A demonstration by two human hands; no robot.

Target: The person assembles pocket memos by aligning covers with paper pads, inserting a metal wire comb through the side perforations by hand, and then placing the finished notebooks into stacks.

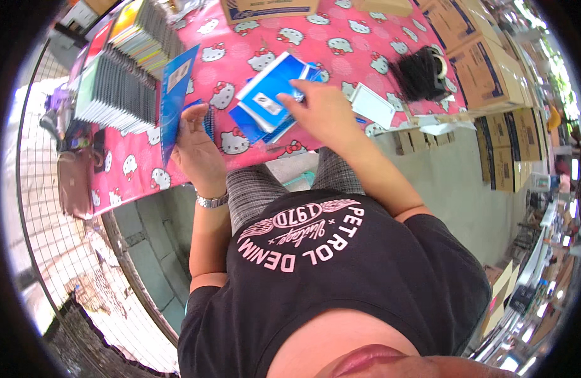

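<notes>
My left hand [201,154] holds a thin blue notebook [177,85] up on its edge at the left of the table, its fingers pressed to the cover. Behind that hand, part of a blue spiral-bound notebook [209,123] shows. My right hand [327,113] is on a small, uneven pile of blue-covered booklets. Its thumb and forefinger grip the top blue booklet [271,94], which has a white label and white edges; the other fingers are partly hidden. A white card [373,106] lies beside my right wrist.
A pink cat-patterned tablecloth [205,57] covers the table. Stacks of spiral notebooks [117,94] stand at the left. A cardboard box [271,9] is at the far edge, a black bristly bundle [419,72] at the right. More cartons [486,72] are piled beyond the right edge.
</notes>
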